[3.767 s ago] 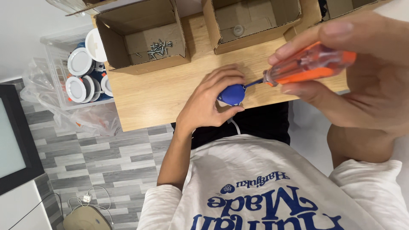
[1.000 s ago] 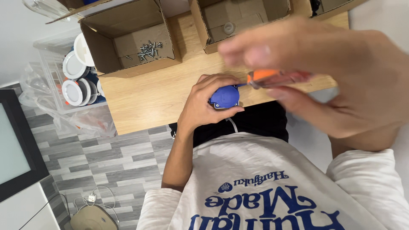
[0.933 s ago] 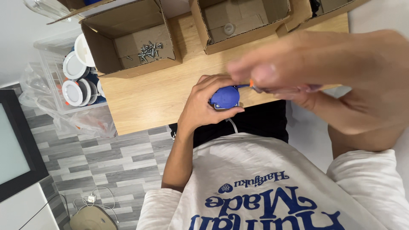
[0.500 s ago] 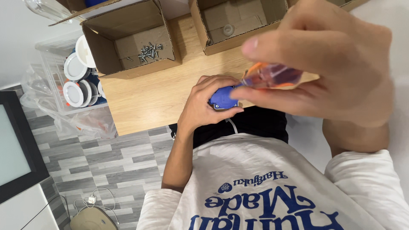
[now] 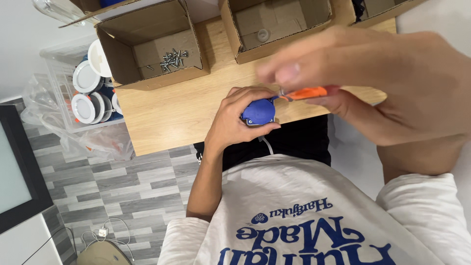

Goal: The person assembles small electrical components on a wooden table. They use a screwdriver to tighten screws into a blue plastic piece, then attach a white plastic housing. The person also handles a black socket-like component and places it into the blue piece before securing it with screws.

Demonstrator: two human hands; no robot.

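Observation:
My left hand (image 5: 234,122) is wrapped around a small round blue part (image 5: 259,112) at the near edge of a wooden table (image 5: 169,113). A white cord (image 5: 267,145) hangs down from the part. My right hand (image 5: 387,83), large and blurred close to the camera, grips an orange-handled screwdriver (image 5: 306,92). Its metal tip meets the top right of the blue part.
Three open cardboard boxes stand along the far side of the table: the left box (image 5: 152,46) holds several loose screws (image 5: 171,58), the middle box (image 5: 274,24) a small round white piece. A clear bin (image 5: 64,73) with white round discs (image 5: 84,93) sits left of the table. Grey plank floor below.
My right hand has kept shifting around the screwdriver handle, fingers turning over it. The tip stays on the blue part and my left hand has held still.

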